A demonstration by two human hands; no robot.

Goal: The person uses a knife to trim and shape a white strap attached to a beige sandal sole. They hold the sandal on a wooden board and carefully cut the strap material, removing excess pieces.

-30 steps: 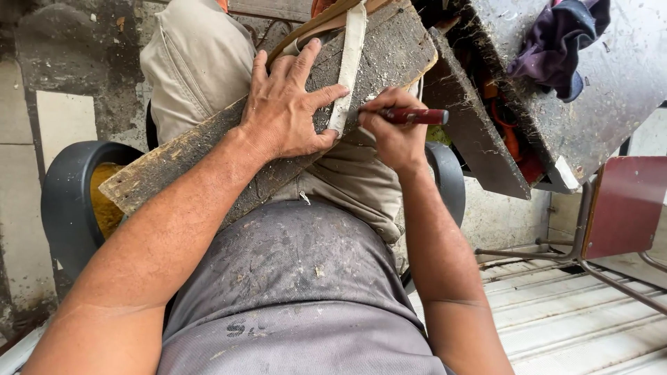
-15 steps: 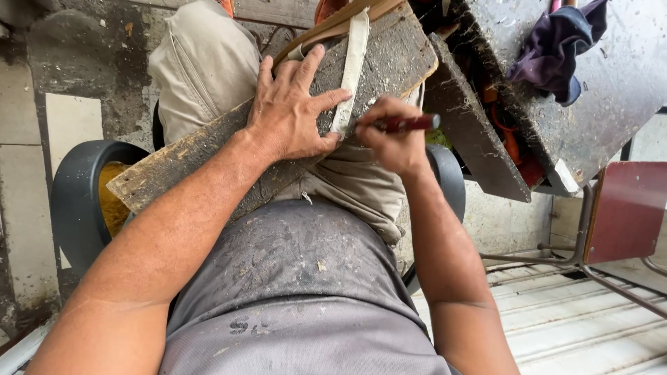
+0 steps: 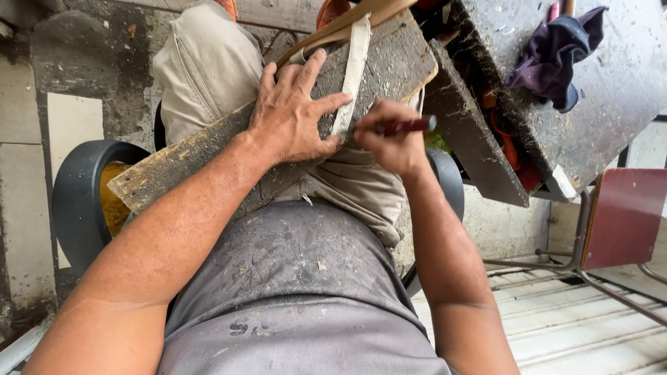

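A rough wooden board lies slantwise across the person's lap, its far end raised toward the top edge of the view. The left hand lies flat on the board near its middle, fingers spread apart, the fingertips pressing on a pale strip that runs along the board's far half. The right hand is closed around a tool with a dark red handle, held just beside the near end of the strip at the board's right edge; the working tip is hidden behind the fingers.

Surroundings: a grimy workbench stands close to the right of the board, with a purple cloth lying on its top. A dark red chair on a metal frame stands below the workbench. A dark round tub with yellow content sits left of the lap, partly covered by the board's near end.
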